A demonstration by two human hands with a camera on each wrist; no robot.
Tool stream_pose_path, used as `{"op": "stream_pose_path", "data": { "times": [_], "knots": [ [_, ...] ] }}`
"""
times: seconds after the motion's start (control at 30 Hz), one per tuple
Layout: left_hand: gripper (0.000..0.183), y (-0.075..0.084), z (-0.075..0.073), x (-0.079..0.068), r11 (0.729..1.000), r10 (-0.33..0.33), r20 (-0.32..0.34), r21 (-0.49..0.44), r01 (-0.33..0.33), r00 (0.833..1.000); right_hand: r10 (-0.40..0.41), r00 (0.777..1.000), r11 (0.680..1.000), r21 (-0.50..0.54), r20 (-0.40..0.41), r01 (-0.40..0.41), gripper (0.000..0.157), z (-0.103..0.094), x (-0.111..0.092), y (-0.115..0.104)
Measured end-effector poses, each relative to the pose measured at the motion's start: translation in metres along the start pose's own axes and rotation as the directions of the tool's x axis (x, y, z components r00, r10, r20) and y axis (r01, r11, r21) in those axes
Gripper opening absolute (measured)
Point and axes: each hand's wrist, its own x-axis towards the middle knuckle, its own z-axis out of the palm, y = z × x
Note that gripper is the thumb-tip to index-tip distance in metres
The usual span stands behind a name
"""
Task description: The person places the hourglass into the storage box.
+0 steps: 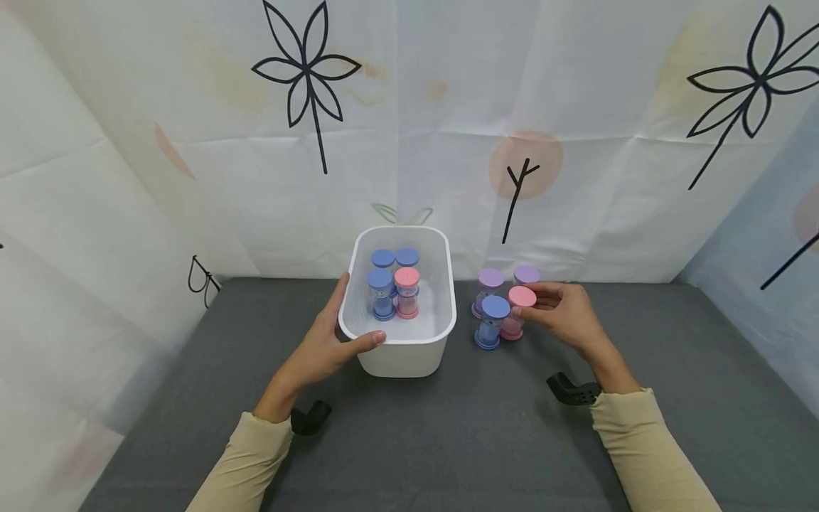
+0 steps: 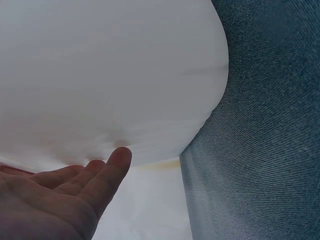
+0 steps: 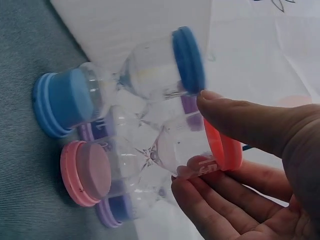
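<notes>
In the head view, a white bin (image 1: 402, 359) contains four hourglasses: three blue hourglasses (image 1: 380, 281) and one pink hourglass (image 1: 407, 277). Just right of the bin stand four more: two purple hourglasses (image 1: 490, 279), a single blue one (image 1: 495, 307) and a second pink one (image 1: 522, 296), which the right hand (image 1: 566, 313) pinches by its top. At the bin's near-left corner, the left hand (image 1: 323, 348) rests with its grip wide, thumb at the rim. Beneath the bin, dark grey cloth covers the table (image 1: 448, 441); behind it hangs a pale backdrop (image 1: 448, 71) with black leaf drawings. The left wrist view shows fairly straight fingers touching the bin's outer wall. In the right wrist view, the right grip is narrow around the pink cap, with the blue hourglass close beside it and two purple bases behind.
</notes>
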Motion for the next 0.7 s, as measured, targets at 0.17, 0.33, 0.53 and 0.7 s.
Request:
{"op": "stream_pose_path", "data": {
  "times": [0.17, 0.33, 0.53, 0.7],
  "knots": [
    [0.107, 0.0, 0.0, 0.0, 1.0, -0.005, 0.0, -0.006, 0.005, 1.0, -0.029, 0.998, 0.999, 0.011, -0.052, 0.03, 0.057, -0.011, -0.006, -0.011],
    [0.108, 0.0, 0.0, 0.0, 1.0, -0.007, -0.002, -0.002, 0.007, 1.0, -0.058, 0.988, 0.998, -0.01, -0.143, 0.057, 0.057, -0.022, -0.016, -0.027],
    [0.107, 0.0, 0.0, 0.0, 1.0, -0.002, 0.0, 0.001, 0.002, 1.0, -0.109, 0.957, 0.993, 0.009, -0.269, 0.116, 0.055, -0.026, -0.028, -0.048],
    [0.107, 0.0, 0.0, 0.0, 1.0, -0.002, -0.001, 0.005, 0.002, 1.0, -0.201, 0.927, 0.974, 0.033, -0.316, 0.222, 0.051, -0.022, -0.037, -0.066]
  ]
}}
